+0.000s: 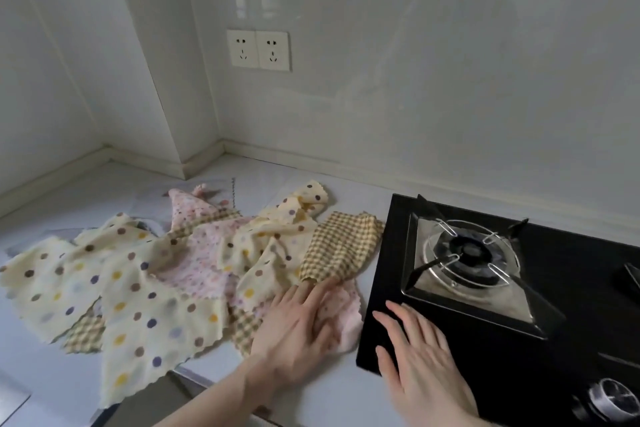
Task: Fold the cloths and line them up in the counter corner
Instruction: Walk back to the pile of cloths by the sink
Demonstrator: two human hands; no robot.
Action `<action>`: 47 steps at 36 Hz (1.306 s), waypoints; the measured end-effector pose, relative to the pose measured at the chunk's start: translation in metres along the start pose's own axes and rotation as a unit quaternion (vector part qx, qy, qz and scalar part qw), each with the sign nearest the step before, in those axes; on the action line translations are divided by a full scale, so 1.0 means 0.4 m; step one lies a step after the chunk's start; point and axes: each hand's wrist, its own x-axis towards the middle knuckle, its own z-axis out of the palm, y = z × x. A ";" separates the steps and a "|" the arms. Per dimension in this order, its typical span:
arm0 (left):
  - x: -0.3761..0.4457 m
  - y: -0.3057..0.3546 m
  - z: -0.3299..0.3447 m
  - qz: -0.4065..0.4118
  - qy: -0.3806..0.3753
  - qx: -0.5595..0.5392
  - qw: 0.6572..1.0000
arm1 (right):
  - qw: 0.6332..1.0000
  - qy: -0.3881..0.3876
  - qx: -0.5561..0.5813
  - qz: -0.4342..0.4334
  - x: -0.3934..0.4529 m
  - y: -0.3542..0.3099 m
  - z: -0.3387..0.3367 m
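Observation:
A heap of unfolded cloths covers the white counter [329,388]. A large cream polka-dot cloth [131,291] spreads at the left, with another cream dotted one [273,236] behind. A pink speckled cloth [204,253] lies in the middle. A yellow gingham cloth [339,246] sits at the right of the heap. My left hand [298,333] rests flat with straight fingers on a pale pink cloth [343,319] at the heap's near right. My right hand [419,360] lies open on the black stove's front left corner, holding nothing.
A black gas stove [561,357] with a steel burner [467,253] fills the right side; a knob [613,399] is at its front. The counter corner [221,152] lies behind the cloths under two wall sockets [258,49]. The counter's front edge runs near my left forearm.

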 end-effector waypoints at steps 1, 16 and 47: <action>-0.001 -0.002 0.005 0.007 0.001 -0.004 1.000 | 1.000 0.005 -0.014 -0.002 -0.003 0.004 0.006; -0.016 -0.013 0.046 0.047 0.047 0.077 0.995 | 0.998 0.006 0.002 0.064 -0.058 -0.047 0.018; -0.147 0.013 0.034 0.091 0.100 -0.121 0.983 | 0.990 0.042 0.009 0.136 -0.210 -0.135 0.019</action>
